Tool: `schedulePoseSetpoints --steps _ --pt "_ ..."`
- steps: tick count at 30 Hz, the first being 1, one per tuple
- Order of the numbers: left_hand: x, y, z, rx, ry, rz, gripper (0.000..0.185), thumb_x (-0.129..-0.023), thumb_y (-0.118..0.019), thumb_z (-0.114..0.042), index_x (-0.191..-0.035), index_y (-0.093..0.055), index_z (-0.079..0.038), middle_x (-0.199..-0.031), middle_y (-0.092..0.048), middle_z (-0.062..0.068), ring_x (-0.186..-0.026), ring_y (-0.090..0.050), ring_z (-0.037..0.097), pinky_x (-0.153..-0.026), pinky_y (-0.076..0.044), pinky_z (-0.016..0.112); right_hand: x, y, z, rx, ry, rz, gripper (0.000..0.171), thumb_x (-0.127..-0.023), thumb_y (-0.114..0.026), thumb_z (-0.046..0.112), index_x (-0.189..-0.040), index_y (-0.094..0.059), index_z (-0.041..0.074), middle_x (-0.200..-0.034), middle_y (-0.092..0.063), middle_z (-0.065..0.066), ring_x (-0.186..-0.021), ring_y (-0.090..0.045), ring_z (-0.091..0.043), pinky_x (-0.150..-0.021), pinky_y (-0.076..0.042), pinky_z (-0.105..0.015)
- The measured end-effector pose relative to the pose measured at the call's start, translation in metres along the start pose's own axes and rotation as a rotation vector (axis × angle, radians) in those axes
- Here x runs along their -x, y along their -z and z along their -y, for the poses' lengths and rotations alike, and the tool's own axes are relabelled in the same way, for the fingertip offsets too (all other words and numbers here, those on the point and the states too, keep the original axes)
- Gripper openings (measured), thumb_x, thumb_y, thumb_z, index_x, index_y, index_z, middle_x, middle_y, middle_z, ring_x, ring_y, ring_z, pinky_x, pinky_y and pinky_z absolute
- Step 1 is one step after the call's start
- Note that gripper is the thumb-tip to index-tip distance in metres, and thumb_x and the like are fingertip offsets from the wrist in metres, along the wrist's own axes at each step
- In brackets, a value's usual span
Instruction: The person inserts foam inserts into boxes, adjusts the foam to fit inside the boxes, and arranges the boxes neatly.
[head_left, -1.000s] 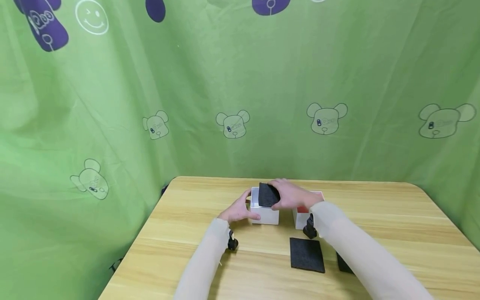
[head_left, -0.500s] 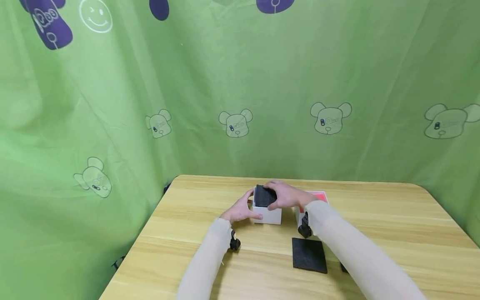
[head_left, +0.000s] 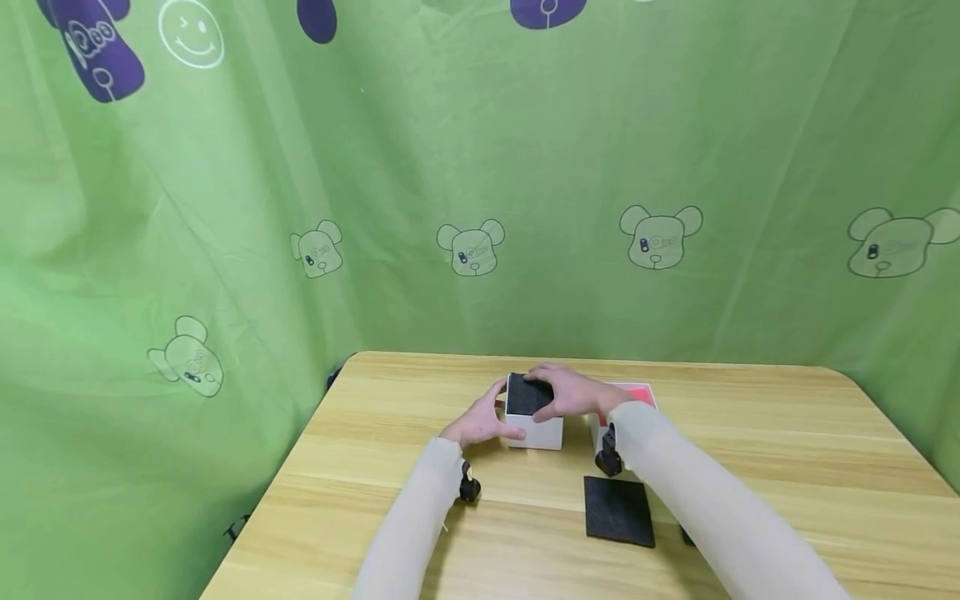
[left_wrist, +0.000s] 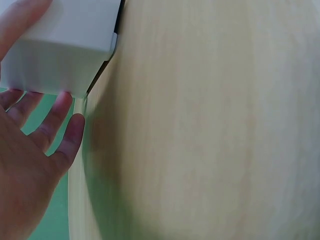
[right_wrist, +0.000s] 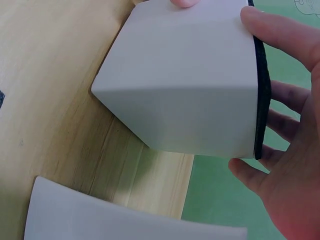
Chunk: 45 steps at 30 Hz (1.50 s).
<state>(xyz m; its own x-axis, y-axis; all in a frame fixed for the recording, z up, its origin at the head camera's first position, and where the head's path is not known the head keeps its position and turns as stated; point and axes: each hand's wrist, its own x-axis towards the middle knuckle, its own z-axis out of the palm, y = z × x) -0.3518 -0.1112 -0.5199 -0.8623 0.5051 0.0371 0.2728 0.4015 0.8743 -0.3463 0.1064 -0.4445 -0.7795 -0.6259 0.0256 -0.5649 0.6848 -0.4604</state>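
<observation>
A white box (head_left: 536, 433) stands mid-table with a black foam pad (head_left: 525, 395) lying flat on its open top. My left hand (head_left: 482, 422) holds the box's left side, thumb at the front face; in the left wrist view its fingers (left_wrist: 52, 127) spread beside the box (left_wrist: 60, 47). My right hand (head_left: 576, 392) lies over the pad, fingers curled on its edge. In the right wrist view the pad (right_wrist: 262, 90) shows as a thin black edge on the box (right_wrist: 185, 85), with my right hand (right_wrist: 292, 165) around it.
A second white box with a red inside (head_left: 636, 392) sits just right of the first, partly hidden by my right arm. A loose black foam square (head_left: 618, 510) lies nearer me on the wooden table (head_left: 750, 450). Green curtain surrounds the table.
The black pad was tilted in my right hand above the box; it has come down and now lies flat on the box's top. The left hand stayed on the box.
</observation>
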Motion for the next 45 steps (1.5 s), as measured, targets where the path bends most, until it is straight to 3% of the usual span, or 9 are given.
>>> schedulePoseSetpoints --steps 10,24,34,45 --pt "0.000 0.000 0.002 0.019 0.002 0.012 0.108 -0.071 -0.084 -0.019 -0.152 -0.013 -0.020 -0.152 -0.024 0.000 -0.124 -0.044 0.023 -0.093 -0.044 0.031 0.001 -0.001 -0.003 -0.005 0.013 0.006 0.074 -0.082 -0.069 0.047 -0.139 -0.046 0.007 -0.145 -0.035 -0.018 -0.131 -0.032 -0.038 -0.102 -0.034 -0.052" --pt "-0.001 0.001 0.002 0.018 0.003 0.012 0.108 -0.072 -0.084 -0.020 -0.152 -0.013 -0.020 -0.152 -0.025 0.000 -0.123 -0.045 0.023 -0.092 -0.045 0.030 0.000 -0.003 -0.005 -0.015 0.043 0.026 0.065 -0.087 -0.065 0.044 -0.139 -0.047 0.008 -0.148 -0.034 -0.015 -0.134 -0.029 -0.036 -0.106 -0.028 -0.053" --pt "0.000 -0.001 0.000 0.053 -0.011 0.011 0.103 -0.071 -0.083 -0.013 -0.151 -0.018 -0.019 -0.150 -0.029 0.002 -0.121 -0.046 0.023 -0.091 -0.045 0.030 -0.001 -0.005 -0.009 -0.004 0.111 0.008 0.058 -0.092 -0.060 0.039 -0.137 -0.048 0.003 -0.146 -0.036 -0.020 -0.132 -0.031 -0.040 -0.107 -0.026 -0.055" --pt "0.001 -0.001 0.000 0.050 -0.003 0.007 0.104 -0.071 -0.084 -0.014 -0.151 -0.017 -0.019 -0.149 -0.030 0.003 -0.121 -0.047 0.024 -0.092 -0.045 0.032 -0.003 -0.007 -0.010 0.027 0.120 -0.003 0.057 -0.094 -0.057 0.039 -0.138 -0.048 0.005 -0.146 -0.037 -0.017 -0.132 -0.032 -0.039 -0.106 -0.027 -0.055"
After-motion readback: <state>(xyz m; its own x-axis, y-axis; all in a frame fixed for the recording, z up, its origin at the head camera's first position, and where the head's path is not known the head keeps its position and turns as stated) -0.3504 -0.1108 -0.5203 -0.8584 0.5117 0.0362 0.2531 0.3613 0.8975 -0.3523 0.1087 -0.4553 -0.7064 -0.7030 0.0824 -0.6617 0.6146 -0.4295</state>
